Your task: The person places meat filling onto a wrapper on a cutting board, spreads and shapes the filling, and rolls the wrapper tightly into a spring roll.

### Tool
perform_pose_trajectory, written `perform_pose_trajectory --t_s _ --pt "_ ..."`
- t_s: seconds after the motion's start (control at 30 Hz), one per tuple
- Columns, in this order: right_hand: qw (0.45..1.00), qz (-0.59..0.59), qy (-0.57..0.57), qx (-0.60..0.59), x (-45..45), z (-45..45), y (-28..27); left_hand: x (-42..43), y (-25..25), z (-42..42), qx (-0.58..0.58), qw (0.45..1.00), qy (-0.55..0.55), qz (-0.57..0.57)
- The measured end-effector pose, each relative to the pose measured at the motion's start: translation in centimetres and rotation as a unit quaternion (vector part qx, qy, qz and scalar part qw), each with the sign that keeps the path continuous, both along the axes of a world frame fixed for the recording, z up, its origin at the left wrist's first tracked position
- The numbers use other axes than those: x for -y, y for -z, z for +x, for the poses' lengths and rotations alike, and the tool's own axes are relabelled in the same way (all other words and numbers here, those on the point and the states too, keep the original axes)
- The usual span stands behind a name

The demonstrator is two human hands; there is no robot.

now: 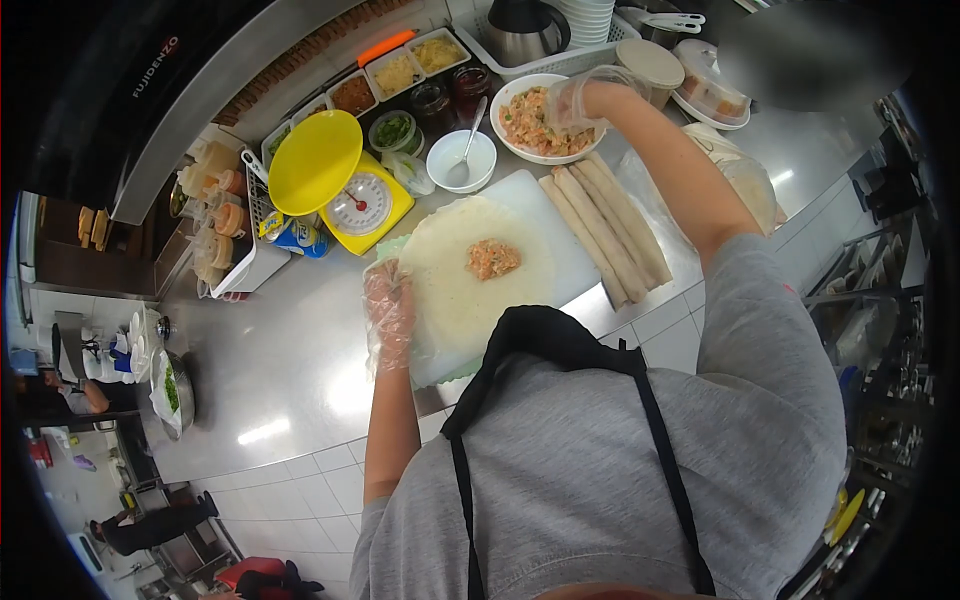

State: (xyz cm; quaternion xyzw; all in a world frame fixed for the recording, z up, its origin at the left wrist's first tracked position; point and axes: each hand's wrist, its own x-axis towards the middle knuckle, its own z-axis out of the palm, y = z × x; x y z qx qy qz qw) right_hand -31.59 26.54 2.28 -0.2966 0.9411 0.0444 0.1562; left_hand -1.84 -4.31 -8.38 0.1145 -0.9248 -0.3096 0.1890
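Observation:
My left hand [388, 312], in a clear plastic glove, rests at the left edge of a round, pale wrapper sheet [440, 285]; its fingers lie loosely and appear to hold nothing. The wrapper is spread on a white cutting board [530, 205] and bears a small mound of orange-pink filling [493, 260]. My right hand [578, 104], gloved too, reaches into the right side of a white bowl [500, 140] of chunky filling [535, 118]. The glove and the angle hide its fingertips. Several long, rolled wrappers [605, 225] lie right of the board.
A yellow kitchen scale [375, 215] stands left behind the board, near a small white bowl [462, 160] with a spoon. Dark jars [432, 105] and topping trays [395, 70] line the back. Squeeze bottles [210, 215] stand left. Two people are far left.

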Motion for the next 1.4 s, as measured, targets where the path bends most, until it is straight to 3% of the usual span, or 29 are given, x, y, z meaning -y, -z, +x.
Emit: perform_pose_trajectory --t_s 0.07,0.1,0.17,0.37,0.53,0.57,0.67,0.73,0.93,1.13,1.23,1.4 --pt "0.999 -0.033 0.014 0.029 -0.2 -2.3 1.9 -0.1 0.0 0.0 0.003 1.000 -0.007 0.004" --pt "0.999 0.022 -0.031 0.027 -0.4 -5.1 4.4 -0.2 -0.1 0.0 0.003 1.000 -0.015 0.009" --pt "0.994 0.077 -0.075 0.026 0.0 -5.6 4.3 -0.2 -0.2 0.1 0.002 1.000 -0.006 0.010" --pt "0.991 -0.014 0.102 0.080 0.8 -4.6 1.5 -0.2 -0.5 0.2 0.010 1.000 0.005 0.010" --pt "0.970 0.133 -0.181 0.099 0.8 -4.1 0.4 -0.1 -0.2 0.5 0.007 1.000 -0.014 0.022" --pt "0.969 0.134 -0.183 0.096 0.2 -5.2 1.1 0.0 -0.2 0.5 -0.003 1.000 0.000 0.010" --pt "0.986 0.061 -0.132 0.077 -0.2 -6.0 0.9 0.3 0.1 0.2 -0.014 1.000 0.013 -0.002" --pt "0.993 0.091 0.063 0.040 1.2 -4.1 -1.0 0.3 0.1 0.1 -0.010 1.000 0.018 -0.003" --pt "0.981 0.175 -0.072 0.043 1.5 -2.2 0.9 0.5 0.5 0.2 0.010 1.000 0.011 -0.014" --pt "0.982 0.102 0.041 0.151 0.6 -4.3 1.9 0.2 0.1 0.1 0.032 0.999 -0.011 0.022" --pt "0.979 0.018 0.011 0.204 -0.9 -5.6 2.7 0.4 0.2 -0.1 0.021 1.000 0.004 0.008" --pt "0.979 0.058 -0.034 0.191 -0.9 -3.9 4.1 0.1 0.0 -0.1 0.033 0.999 -0.014 -0.007"
